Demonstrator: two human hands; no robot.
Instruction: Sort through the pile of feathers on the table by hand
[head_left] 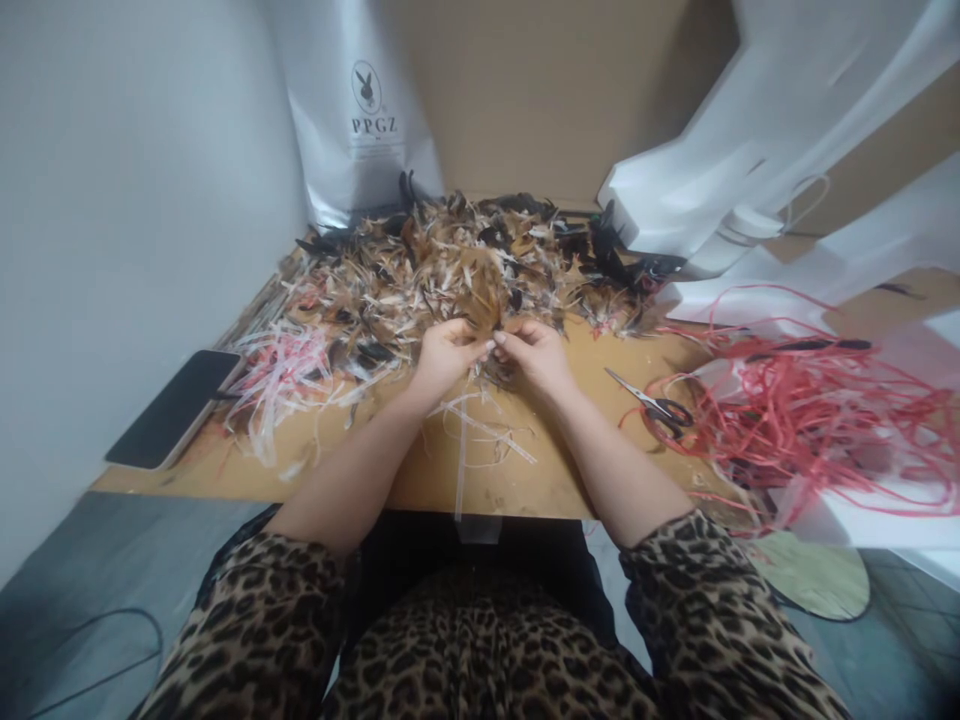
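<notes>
A bunch of brown feathers (482, 297) rises from between my two hands at the near edge of a large feather pile (420, 265). My left hand (448, 352) pinches the base of the bunch with thumb and fingers. From the other side, my right hand (534, 352) is closed on the same base, the two thumb tips nearly meeting. Pale ribbon strips (460, 450) lie below my hands, one hanging over the table edge. Whether a strip is wound round the feather base cannot be made out.
Scissors (654, 402) lie right of my hands, beside tangled red cord (817, 420). At the left are a phone (174, 408) and pink-white strips (277, 375). A white printed bag (360, 150) stands behind the pile on the wooden table (525, 485). White sheeting (697, 180) rises at the right.
</notes>
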